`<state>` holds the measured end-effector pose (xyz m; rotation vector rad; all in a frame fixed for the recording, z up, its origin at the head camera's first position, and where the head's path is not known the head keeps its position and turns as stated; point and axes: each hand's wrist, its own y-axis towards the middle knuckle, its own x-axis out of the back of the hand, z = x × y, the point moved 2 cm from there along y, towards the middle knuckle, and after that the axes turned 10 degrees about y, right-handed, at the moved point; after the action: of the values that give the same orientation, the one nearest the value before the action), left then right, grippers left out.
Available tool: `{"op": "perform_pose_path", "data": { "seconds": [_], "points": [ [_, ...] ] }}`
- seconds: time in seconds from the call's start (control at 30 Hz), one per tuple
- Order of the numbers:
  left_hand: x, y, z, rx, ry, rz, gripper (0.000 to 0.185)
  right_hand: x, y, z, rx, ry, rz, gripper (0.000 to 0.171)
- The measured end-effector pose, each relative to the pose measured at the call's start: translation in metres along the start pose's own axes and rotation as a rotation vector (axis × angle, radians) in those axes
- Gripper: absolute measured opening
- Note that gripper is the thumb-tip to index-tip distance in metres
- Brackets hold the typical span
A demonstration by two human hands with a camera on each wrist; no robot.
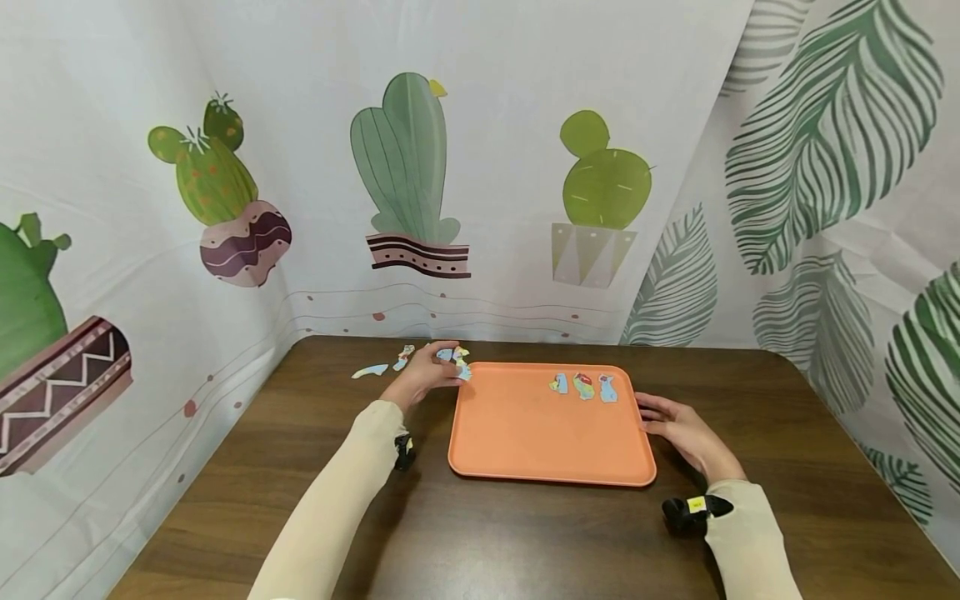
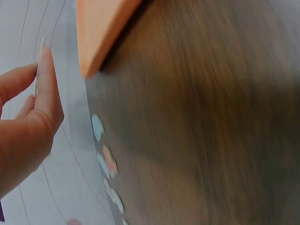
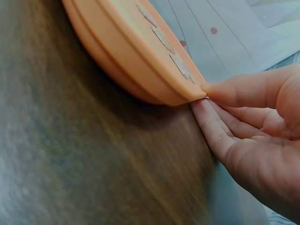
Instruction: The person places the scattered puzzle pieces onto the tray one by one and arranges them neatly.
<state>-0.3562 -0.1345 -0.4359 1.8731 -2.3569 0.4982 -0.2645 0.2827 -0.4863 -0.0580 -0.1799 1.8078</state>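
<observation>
My left hand point(image 1: 426, 377) pinches a flat, pale-blue puzzle piece point(image 1: 463, 370) between thumb and fingers, at the tray's far left corner. In the left wrist view the held puzzle piece point(image 2: 35, 87) shows edge-on, above table level. On the right, my right hand point(image 1: 681, 431) grips the rim of the orange tray point(image 1: 551, 442), thumb on top and fingers below. Three printed pieces lie near the tray's far edge: a small blue-and-yellow piece point(image 1: 559, 383), a red-and-green piece point(image 1: 583, 386) and a blue piece point(image 1: 607, 388).
Left of the tray, more pieces lie on the brown wooden table point(image 1: 480, 533), among them a long curved piece point(image 1: 371, 371) and a multicoloured piece point(image 1: 403, 357). A white cloth point(image 1: 495, 167) printed with cacti and leaves hangs behind the table.
</observation>
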Motion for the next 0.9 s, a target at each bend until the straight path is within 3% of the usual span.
{"op": "perform_pose_path", "data": {
  "seconds": [0.3, 0.63, 0.9],
  "points": [
    [-0.031, 0.008, -0.011, 0.004, 0.029, 0.014, 0.063, 0.0, 0.001, 0.0, 0.0, -0.014, -0.004, 0.061],
    [-0.068, 0.018, -0.016, -0.051, 0.054, 0.044, 0.059, -0.002, 0.0, 0.0, -0.004, -0.02, -0.006, 0.061],
    [-0.091, 0.021, -0.019, -0.012, 0.019, 0.048, 0.057, -0.003, -0.001, 0.003, 0.006, -0.03, 0.001, 0.061]
  ]
}}
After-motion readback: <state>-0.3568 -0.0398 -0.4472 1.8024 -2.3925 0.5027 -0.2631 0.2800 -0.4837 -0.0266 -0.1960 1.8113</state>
